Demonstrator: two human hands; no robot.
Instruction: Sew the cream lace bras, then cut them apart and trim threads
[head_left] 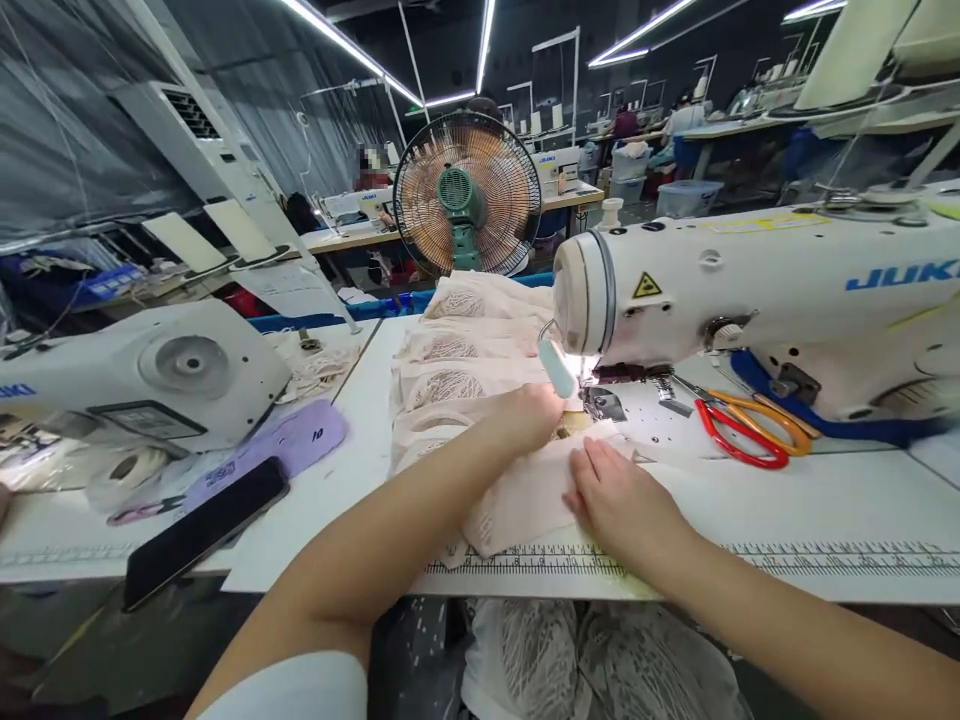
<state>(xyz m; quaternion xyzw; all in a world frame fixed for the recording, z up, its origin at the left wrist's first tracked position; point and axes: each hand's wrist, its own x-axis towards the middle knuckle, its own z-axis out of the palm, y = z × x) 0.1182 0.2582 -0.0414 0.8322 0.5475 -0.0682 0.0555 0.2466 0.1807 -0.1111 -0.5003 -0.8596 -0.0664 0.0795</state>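
Observation:
My left hand (538, 415) is at the needle area of a white JUKI sewing machine (675, 290), partly behind a pale, rounded guard (556, 368). Its fingers are hidden, so their grip does not show. My right hand (622, 495) lies on a pale beige fabric piece (529, 495), fingers stretched out over its right edge. That fabric lies flat in front of the needle and reaches down to the printed ruler. Behind my left arm, several beige lace-patterned garment pieces (442, 385) lie overlapped in a row.
Red-handled scissors (739, 440) and orange-handled scissors (780, 425) lie under the machine arm. To the left are a black phone (202, 530), a purple template (300, 445) and a second machine (172, 370). A large fan (465, 195) stands behind the table. Lace fabric (525, 655) hangs below the edge.

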